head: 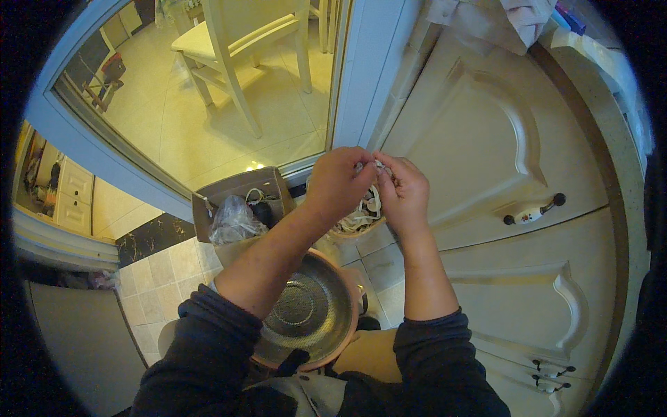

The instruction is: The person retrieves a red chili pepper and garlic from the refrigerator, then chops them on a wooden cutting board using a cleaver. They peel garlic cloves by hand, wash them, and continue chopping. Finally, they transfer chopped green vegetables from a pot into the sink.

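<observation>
My left hand (341,180) and my right hand (404,190) meet at the fingertips. Between them they pinch a small whitish piece (379,166), mostly covered by the fingers, so its kind cannot be told. Below and partly behind the hands stands a round container (359,229) holding pale strips and scraps. Nearer to me is a large round metal pan (333,313) with a copper-coloured rim and a textured inner surface; my left forearm passes over its edge. Both dark sleeves are pushed up towards the elbows.
A cardboard box (204,221) with a clear plastic bag (234,221) and a dark item stands left of my hands. Cream cabinet doors (474,140) rise at the right. Behind a framed glass door panel is a white chair (224,57). Floor tiles (167,271) show at the left.
</observation>
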